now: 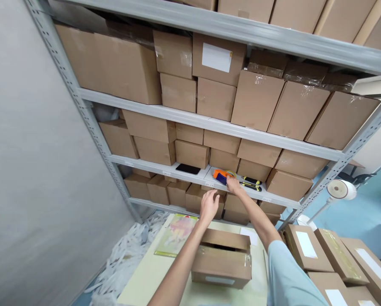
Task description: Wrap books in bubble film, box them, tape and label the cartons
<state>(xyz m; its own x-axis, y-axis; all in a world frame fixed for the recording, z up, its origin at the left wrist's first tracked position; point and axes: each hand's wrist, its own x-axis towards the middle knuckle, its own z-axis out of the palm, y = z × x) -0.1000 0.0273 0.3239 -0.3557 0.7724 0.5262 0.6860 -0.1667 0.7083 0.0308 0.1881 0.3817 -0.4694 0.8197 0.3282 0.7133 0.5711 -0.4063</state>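
My right hand [233, 185] reaches onto the lower shelf, its fingers closed at the near end of an orange and dark-blue tape dispenser [220, 175] with a roll of tape. Just right of that hand lie black and yellow cutters [251, 185]. My left hand [209, 205] hovers in front of the shelf edge, holding nothing, with its fingers apart and loosely bent. Below my hands a cardboard box [221, 265] stands on the pale table [139, 282], its top flaps partly open with a dark gap between them.
Cardboard boxes fill the metal rack [209, 123]. A black flat object [188, 169] lies on the lower shelf. On the table is a coloured printed sheet [177, 236]. Labelled boxes [308, 246] stand at right, before a white fan [340, 189]; shredded white material [129, 250] covers the floor left.
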